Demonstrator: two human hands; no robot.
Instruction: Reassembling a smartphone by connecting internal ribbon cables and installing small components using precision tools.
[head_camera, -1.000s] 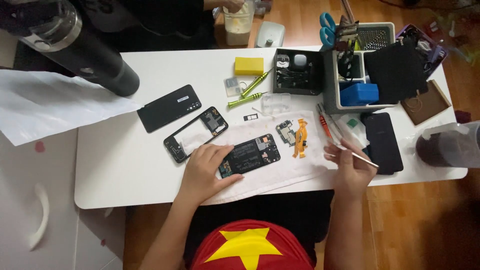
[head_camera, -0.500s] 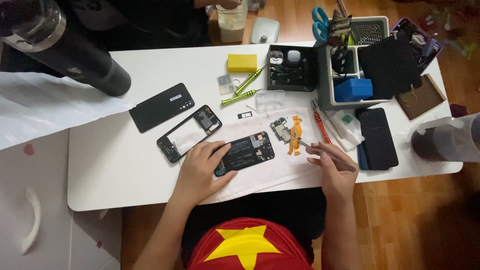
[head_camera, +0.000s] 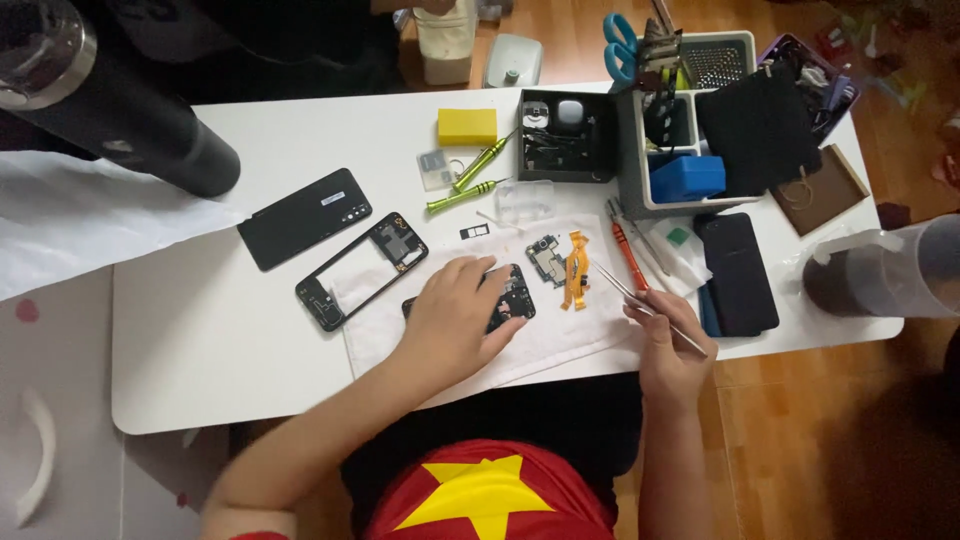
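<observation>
While left hand (head_camera: 455, 318) covers phone body (head_camera: 515, 300), tweezers (head_camera: 645, 305) right

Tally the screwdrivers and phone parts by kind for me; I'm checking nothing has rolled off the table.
Green screwdrivers: 2
Red screwdriver: 1
Tweezers, in right hand: 1
Back cover: 1
Mid frame: 1
Phone body, under left hand: 1
Loose board with orange flex: 1
Total: 8

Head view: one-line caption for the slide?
Left hand steadies an opened phone on a white cloth; right hand holds tweezers.
</observation>
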